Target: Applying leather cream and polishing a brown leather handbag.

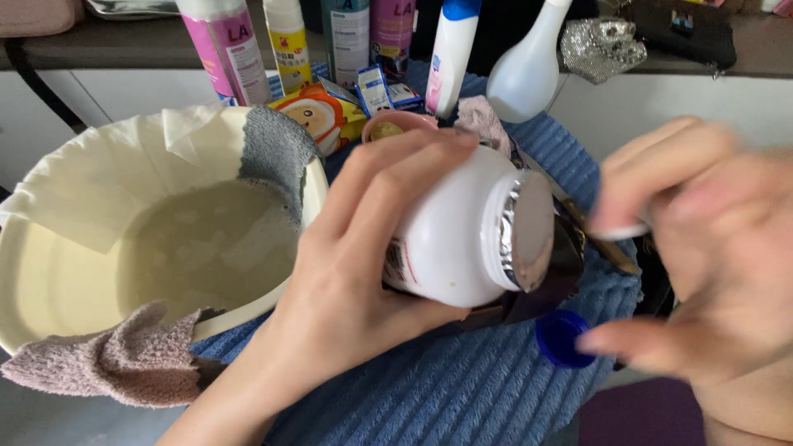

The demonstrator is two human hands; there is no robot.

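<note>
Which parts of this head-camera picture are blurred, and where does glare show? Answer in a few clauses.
Head view: the right hand is smeared by motion blur; the left hand and white jar are sharp; glare glints off the jar's foil seal; soft light, faint shadows on the blue mat.

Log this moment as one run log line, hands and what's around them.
left hand: holds white jar on its side, foil seal on | right hand: blurred, beside jar | blue cap: on blue towel | basin: left
</note>
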